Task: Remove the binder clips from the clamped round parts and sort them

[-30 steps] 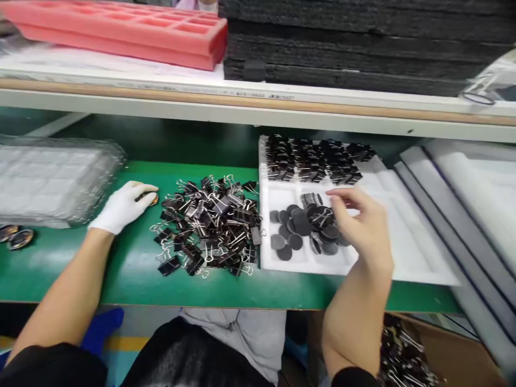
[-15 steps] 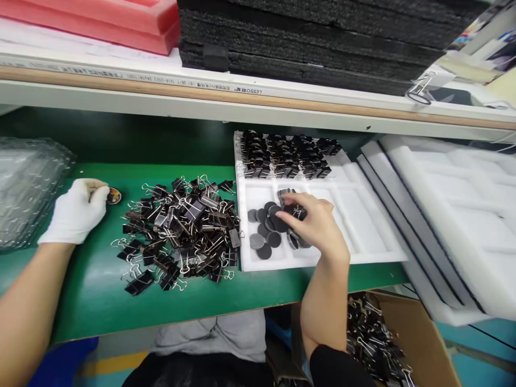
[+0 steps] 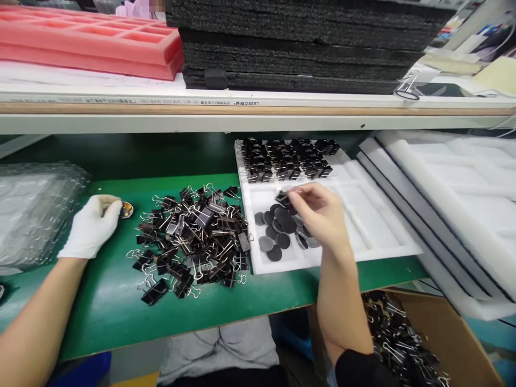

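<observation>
The round piece [image 3: 127, 210] sits at the fingertips of the gloved left hand [image 3: 97, 217], over the green desk [image 3: 100, 322], between a stack of clear plastic trays [image 3: 36, 212] and the heap of binder clips [image 3: 197, 234]. It has a thin, shiny rim and a dark face with an amber-orange patch; the thumb and fingers cover its left part, so its full outline is hidden. The left grip is narrow, pinched on its edge. The bare right hand [image 3: 312, 207] also has a narrow grip, with thumb and forefinger closed on a small black piece [image 3: 282, 198], too blurred to tell its exact form. Below that hand, flat dark discs [image 3: 284, 221], matt and mostly overlapping, lie in the white foam tray [image 3: 262, 266], whose far compartments hold rows of black clips [image 3: 286, 158].
</observation>
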Demonstrator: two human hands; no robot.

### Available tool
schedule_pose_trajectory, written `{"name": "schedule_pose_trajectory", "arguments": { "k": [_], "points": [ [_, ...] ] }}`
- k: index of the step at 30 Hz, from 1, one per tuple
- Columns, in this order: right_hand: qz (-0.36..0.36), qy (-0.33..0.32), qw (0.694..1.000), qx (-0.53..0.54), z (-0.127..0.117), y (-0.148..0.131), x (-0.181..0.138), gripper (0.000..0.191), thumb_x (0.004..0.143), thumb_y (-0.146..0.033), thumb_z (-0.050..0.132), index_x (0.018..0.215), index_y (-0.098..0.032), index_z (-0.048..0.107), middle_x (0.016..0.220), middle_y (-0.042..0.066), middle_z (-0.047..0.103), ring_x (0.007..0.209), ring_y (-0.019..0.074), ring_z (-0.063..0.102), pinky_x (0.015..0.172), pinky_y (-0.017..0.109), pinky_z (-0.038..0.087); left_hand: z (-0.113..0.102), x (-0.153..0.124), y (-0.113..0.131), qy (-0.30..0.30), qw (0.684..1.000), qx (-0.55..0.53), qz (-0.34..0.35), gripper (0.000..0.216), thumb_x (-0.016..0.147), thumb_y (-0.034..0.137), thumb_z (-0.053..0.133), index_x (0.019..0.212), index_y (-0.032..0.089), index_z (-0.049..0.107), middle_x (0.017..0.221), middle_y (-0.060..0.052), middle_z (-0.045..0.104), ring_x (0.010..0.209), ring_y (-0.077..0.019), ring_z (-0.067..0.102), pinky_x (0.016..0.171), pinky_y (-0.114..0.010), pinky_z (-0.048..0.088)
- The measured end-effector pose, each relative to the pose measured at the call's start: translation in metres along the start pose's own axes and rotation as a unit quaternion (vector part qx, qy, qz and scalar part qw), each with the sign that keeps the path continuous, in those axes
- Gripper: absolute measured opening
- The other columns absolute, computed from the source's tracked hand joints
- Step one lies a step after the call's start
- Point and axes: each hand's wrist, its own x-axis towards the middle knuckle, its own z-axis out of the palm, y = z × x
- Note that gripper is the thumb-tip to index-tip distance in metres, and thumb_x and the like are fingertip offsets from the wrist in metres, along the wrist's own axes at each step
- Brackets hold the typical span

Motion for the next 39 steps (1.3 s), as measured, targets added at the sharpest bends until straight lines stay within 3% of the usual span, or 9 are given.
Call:
{"name": "schedule_pose_trajectory", "arguments": {
  "k": [5, 9, 13, 16, 20, 27, 30, 33, 39],
  "points": [
    [-0.06, -0.165, 0.983, -0.055, 0.08, -0.013, 0.029, 0.009, 0.095, -0.025, 0.068, 0.088, -0.02, 0.071, 0.095, 0.007, 0.077, 0.089, 0.0208, 0.072, 0.085, 0.037, 0.058, -0.001, -0.006, 0.006, -0.013, 1.0, 0.011, 0.026, 0.031, 0.089, 0.04, 0.057, 0.113, 0.023, 0.065, 0.117, -0.004, 0.078, 0.112, -0.0245, 0.073, 0.103, -0.035, 0.054],
    [-0.073, -0.299, 0.937, -0.163, 0.079, -0.022, 0.057, 0.013, 0.096, -0.02, 0.066, 0.103, -0.016, 0.077, 0.109, 0.011, 0.081, 0.101, 0.0247, 0.074, 0.095, 0.04, 0.056, -0.002, -0.01, 0.009, -0.03, 0.999, 0.007, 0.045, 0.031, 0.093, 0.042, 0.053, 0.113, 0.022, 0.065, 0.118, -0.006, 0.079, 0.113, -0.0259, 0.073, 0.104, -0.036, 0.054],
    [-0.097, -0.25, 0.93, -0.251, 0.025, -0.035, 0.066, 0.021, 0.096, -0.019, 0.062, 0.109, -0.019, 0.078, 0.111, 0.009, 0.08, 0.102, 0.0242, 0.073, 0.092, 0.038, 0.053, -0.002, -0.013, 0.008, -0.04, 0.997, 0.014, 0.067, 0.039, 0.095, 0.044, 0.05, 0.123, 0.023, 0.067, 0.125, -0.007, 0.078, 0.116, -0.0289, 0.072, 0.104, -0.038, 0.054],
    [-0.031, -0.302, 0.884, -0.355, -0.007, -0.036, 0.051, 0.011, 0.085, -0.019, 0.076, 0.096, -0.021, 0.076, 0.094, 0.005, 0.077, 0.084, 0.0214, 0.069, 0.075, 0.033, 0.049, -0.003, -0.015, 0.006, -0.04, 0.995, 0.006, 0.089, 0.045, 0.096, 0.045, 0.048, 0.134, 0.028, 0.067, 0.132, -0.004, 0.076, 0.119, -0.03, 0.071, 0.105, -0.039, 0.053],
    [0.072, -0.315, 0.846, -0.424, -0.017, -0.021, 0.015, 0.029, 0.072, -0.018, 0.088, 0.093, -0.022, 0.068, 0.085, 0.001, 0.071, 0.073, 0.0192, 0.065, 0.06, 0.029, 0.039, -0.007, -0.017, 0.008, -0.025, 0.995, -0.06, 0.078, 0.039, 0.093, 0.041, 0.056, 0.126, 0.028, 0.071, 0.131, -0.002, 0.077, 0.123, -0.0304, 0.069, 0.106, -0.04, 0.052],
    [0.002, -0.247, 0.853, -0.461, -0.028, -0.025, -0.004, 0.014, 0.083, -0.016, 0.078, 0.082, -0.025, 0.067, 0.078, 0.002, 0.071, 0.071, 0.0223, 0.066, 0.059, 0.031, 0.034, -0.037, -0.031, 0.047, -0.004, 0.969, -0.247, 0.02, 0.045, 0.091, 0.038, 0.058, 0.129, 0.016, 0.069, 0.109, -0.005, 0.079, 0.077, -0.017, 0.07, 0.077, -0.029, 0.055],
    [-0.093, -0.208, 0.897, -0.379, -0.018, -0.057, 0.004, 0.01, 0.093, -0.02, 0.068, 0.086, -0.025, 0.074, 0.087, 0.004, 0.074, 0.078, 0.0229, 0.069, 0.067, 0.034, 0.046, -0.056, -0.04, 0.084, -0.016, 0.972, -0.209, 0.107, 0.039, 0.093, 0.046, 0.058, 0.117, 0.021, 0.076, 0.088, -0.001, 0.078, 0.064, -0.0146, 0.065, 0.067, -0.027, 0.052],
    [-0.25, -0.16, 0.935, -0.197, 0.017, -0.094, 0.012, 0.017, 0.101, -0.026, 0.062, 0.105, -0.025, 0.079, 0.104, 0.005, 0.077, 0.093, 0.0217, 0.073, 0.083, 0.036, 0.057, -0.068, -0.047, 0.126, -0.091, 0.949, -0.217, 0.209, 0.036, 0.093, 0.049, 0.06, 0.11, 0.023, 0.078, 0.092, -0.001, 0.08, 0.059, -0.0142, 0.066, 0.064, -0.028, 0.054],
    [-0.395, -0.136, 0.906, -0.062, 0.096, -0.115, 0.021, 0.027, 0.104, -0.022, 0.058, 0.115, -0.03, 0.081, 0.125, 0.006, 0.075, 0.105, 0.0196, 0.075, 0.087, 0.037, 0.066, -0.064, -0.056, 0.168, -0.166, 0.88, -0.375, 0.239, 0.038, 0.093, 0.051, 0.066, 0.109, 0.019, 0.079, 0.093, -0.005, 0.078, 0.066, -0.0156, 0.071, 0.057, -0.025, 0.054]
  ]
}}
